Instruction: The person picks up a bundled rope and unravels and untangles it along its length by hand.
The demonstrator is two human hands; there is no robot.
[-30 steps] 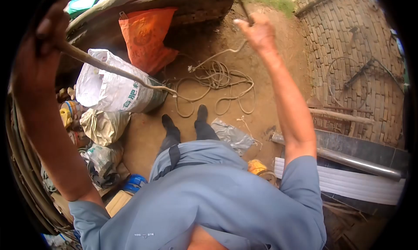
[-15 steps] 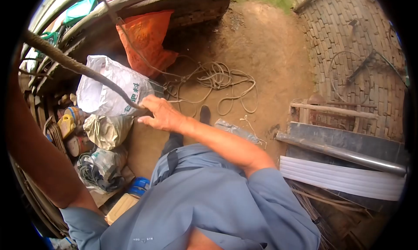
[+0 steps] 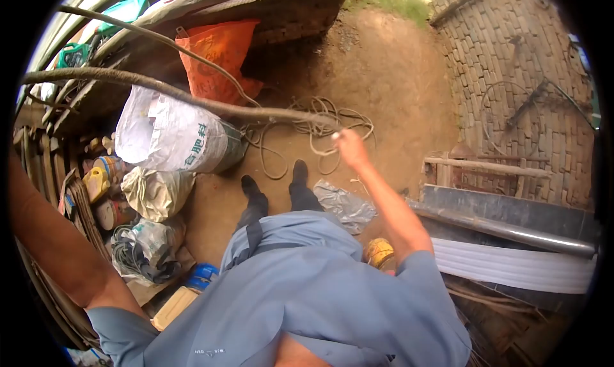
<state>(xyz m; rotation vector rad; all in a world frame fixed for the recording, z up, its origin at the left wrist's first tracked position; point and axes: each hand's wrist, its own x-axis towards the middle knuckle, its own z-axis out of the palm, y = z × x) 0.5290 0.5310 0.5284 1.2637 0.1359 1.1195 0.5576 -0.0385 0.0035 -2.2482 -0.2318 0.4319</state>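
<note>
My right hand [image 3: 350, 146] is closed on a thick rope [image 3: 211, 103] in front of me, above the ground. From there the rope stretches left across the view, past the white sack [image 3: 185, 133], to the left edge. A thinner stretch of rope [image 3: 173, 46] crosses the orange bag [image 3: 219, 50] and leads down toward the loose coils [image 3: 323, 119] on the dirt floor. My left arm is raised at the left edge, but its hand is out of view.
Filled bags [image 3: 158, 193], a yellow container [image 3: 96, 184] and a blue can [image 3: 202, 276] stand on the left. To the right are a metal pipe [image 3: 505, 226], a ridged white sheet [image 3: 511, 264] and a wooden bar [image 3: 489, 167]. Grey plastic [image 3: 345, 206] lies near my feet.
My right hand first came down and left to the rope near the white sack, then moved right with the rope in it. My left hand has passed out of view at the left.
</note>
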